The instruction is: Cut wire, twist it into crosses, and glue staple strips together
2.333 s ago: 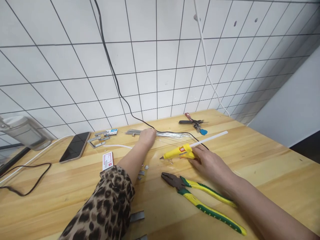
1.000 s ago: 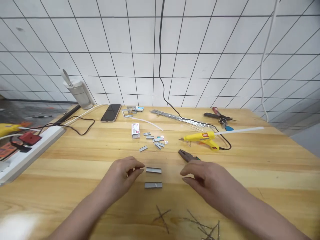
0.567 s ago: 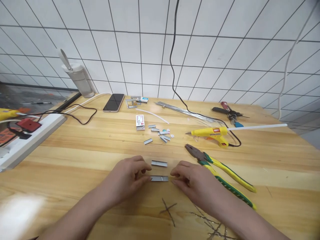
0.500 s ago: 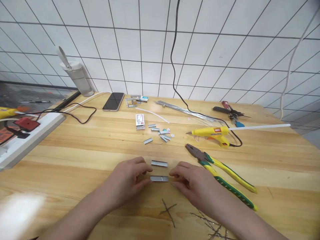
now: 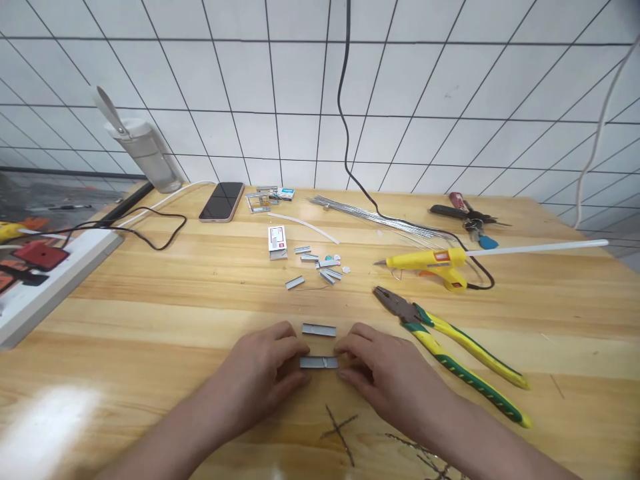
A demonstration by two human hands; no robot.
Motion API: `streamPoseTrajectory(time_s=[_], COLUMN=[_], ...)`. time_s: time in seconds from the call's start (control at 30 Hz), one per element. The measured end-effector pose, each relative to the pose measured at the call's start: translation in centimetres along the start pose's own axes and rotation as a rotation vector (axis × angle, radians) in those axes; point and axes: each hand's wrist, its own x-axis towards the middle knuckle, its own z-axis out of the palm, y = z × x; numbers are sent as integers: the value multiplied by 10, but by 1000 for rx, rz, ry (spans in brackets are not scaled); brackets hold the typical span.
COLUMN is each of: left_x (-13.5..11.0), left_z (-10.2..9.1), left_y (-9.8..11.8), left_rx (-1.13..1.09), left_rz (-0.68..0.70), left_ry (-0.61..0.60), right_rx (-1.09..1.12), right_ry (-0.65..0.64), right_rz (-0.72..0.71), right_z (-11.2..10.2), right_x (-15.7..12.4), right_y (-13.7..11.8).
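Two grey staple strips lie on the wooden table (image 5: 150, 320) near its front. My left hand (image 5: 260, 377) pinches the left end of the nearer staple strip (image 5: 319, 362), and my right hand (image 5: 383, 373) pinches its right end. Both hands have curled fingers and rest on the wood. The farther staple strip (image 5: 319, 329) lies free just beyond my fingertips. A small cross of thin wires (image 5: 340, 430) lies in front of my hands.
Yellow-green pliers (image 5: 450, 350) lie right of my right hand. Beyond them are a yellow glue gun (image 5: 430, 261), keys (image 5: 467, 217) and a bundle of wire rods (image 5: 370, 215). Loose staples (image 5: 320, 263), a staple box (image 5: 277, 240), a phone (image 5: 221, 201) and a tumbler (image 5: 143, 150) sit farther back.
Both hands came back from the wire rods and the glue gun to the table's front. They closed in on the nearer staple strip and now hold its two ends.
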Motion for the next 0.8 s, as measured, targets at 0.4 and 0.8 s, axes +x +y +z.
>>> streamPoseTrajectory(time_s=[0.4, 0.8], left_x=[1, -1], left_z=[1, 1], left_y=[0, 0], left_rx=[12, 22], left_rz=[9, 6], left_ry=[2, -9], right_rx=[-9, 7], right_ry=[2, 33], right_rz=[9, -26], right_z=[1, 6], right_x=[1, 2], right_y=[-2, -2])
